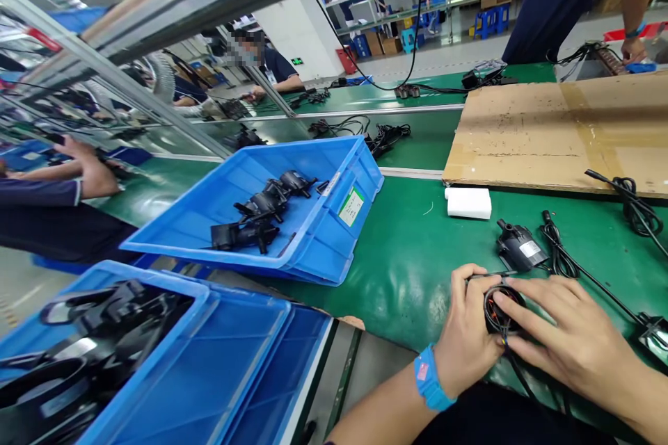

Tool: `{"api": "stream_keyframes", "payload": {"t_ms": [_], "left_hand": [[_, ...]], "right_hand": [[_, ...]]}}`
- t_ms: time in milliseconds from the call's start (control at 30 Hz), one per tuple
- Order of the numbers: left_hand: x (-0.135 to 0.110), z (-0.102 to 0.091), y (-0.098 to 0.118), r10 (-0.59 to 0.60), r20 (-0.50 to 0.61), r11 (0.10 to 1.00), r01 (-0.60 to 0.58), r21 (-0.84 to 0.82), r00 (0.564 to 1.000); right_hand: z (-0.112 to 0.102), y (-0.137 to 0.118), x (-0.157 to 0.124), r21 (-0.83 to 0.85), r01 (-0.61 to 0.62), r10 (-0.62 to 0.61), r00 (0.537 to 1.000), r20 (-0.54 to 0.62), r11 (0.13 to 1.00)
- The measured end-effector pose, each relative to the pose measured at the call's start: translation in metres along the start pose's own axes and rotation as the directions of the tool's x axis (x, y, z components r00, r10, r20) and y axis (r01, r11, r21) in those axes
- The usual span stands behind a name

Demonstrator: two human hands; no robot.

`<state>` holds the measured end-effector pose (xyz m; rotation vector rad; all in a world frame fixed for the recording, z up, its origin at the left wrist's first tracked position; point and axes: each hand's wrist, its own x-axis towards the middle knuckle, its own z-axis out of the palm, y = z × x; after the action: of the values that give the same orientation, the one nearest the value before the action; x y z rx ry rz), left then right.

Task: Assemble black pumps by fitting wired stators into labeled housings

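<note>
My left hand [466, 330] wraps around a small black round pump part [498, 313] on the green table, low and right of centre. My right hand [568, 334] lies over the same part from the right, its fingers pressing on the wound wires at the top. A thin black cable [522, 379] runs from the part down toward me. Just beyond my hands sits another black pump [518, 247] with a white label, and its coiled cable [559, 250] lies beside it. I wear a blue wristband [431, 378] on the left wrist.
A tilted blue bin [313, 222] with several black pumps stands at centre left, and more blue bins [209, 361] sit lower left. A white block [468, 202] and a cardboard sheet [553, 132] lie behind. Other people work at left, at the far back and at top right.
</note>
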<state>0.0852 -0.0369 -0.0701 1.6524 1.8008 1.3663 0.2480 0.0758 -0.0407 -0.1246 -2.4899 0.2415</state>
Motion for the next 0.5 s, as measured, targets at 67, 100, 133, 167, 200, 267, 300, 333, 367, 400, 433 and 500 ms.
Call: {"api": "stream_keyframes", "payload": {"t_ms": [67,100,133,167,200,267,300,333,367,400,433,500], "left_hand": [[0.000,-0.002,0.001,0.060,-0.002,0.998,-0.060,0.017,0.998],[0.000,-0.002,0.000,0.064,0.020,0.998,-0.065,0.015,0.998],[0.001,-0.002,-0.001,0.048,0.051,0.999,-0.048,0.002,0.998],[0.003,-0.001,-0.004,0.019,0.086,1.000,-0.018,-0.016,0.996],[0.006,-0.002,-0.006,-0.009,0.123,0.999,0.013,-0.033,0.992],[0.015,-0.007,-0.010,-0.031,0.196,0.998,0.041,-0.045,0.980],[0.023,-0.013,-0.011,-0.031,0.238,0.999,0.039,-0.031,0.971],[0.032,-0.020,-0.012,-0.028,0.299,1.000,0.031,-0.003,0.954],[0.044,-0.029,-0.011,-0.028,0.385,0.999,0.015,0.038,0.923],[0.058,-0.039,-0.010,-0.035,0.483,0.996,-0.009,0.089,0.875],[0.073,-0.048,-0.009,-0.040,0.596,0.989,-0.053,0.137,0.802],[0.103,-0.061,-0.004,-0.035,0.793,0.960,-0.201,0.197,0.608]], "right_hand": [[0.003,-0.003,0.000,-0.010,0.030,-0.030,0.999,-0.038,1.000],[0.007,-0.003,0.000,-0.019,0.021,-0.022,0.999,-0.048,1.000],[0.011,-0.003,0.000,-0.030,-0.005,0.003,0.999,-0.050,1.000],[0.015,-0.003,0.001,-0.042,-0.041,0.039,0.998,-0.047,0.998],[0.019,-0.003,0.001,-0.054,-0.080,0.078,0.996,-0.040,0.995],[0.021,-0.003,0.001,-0.065,-0.153,0.152,0.988,-0.012,0.986],[0.018,-0.003,-0.001,-0.068,-0.184,0.184,0.983,0.001,0.981],[0.012,-0.003,-0.005,-0.069,-0.211,0.212,0.977,0.006,0.975],[0.004,-0.002,-0.011,-0.066,-0.234,0.235,0.972,0.005,0.970],[-0.005,-0.002,-0.019,-0.062,-0.260,0.260,0.965,-0.002,0.964],[-0.016,0.000,-0.029,-0.060,-0.290,0.290,0.957,-0.013,0.955],[-0.039,0.006,-0.055,-0.083,-0.369,0.365,0.929,-0.056,0.926]]}}
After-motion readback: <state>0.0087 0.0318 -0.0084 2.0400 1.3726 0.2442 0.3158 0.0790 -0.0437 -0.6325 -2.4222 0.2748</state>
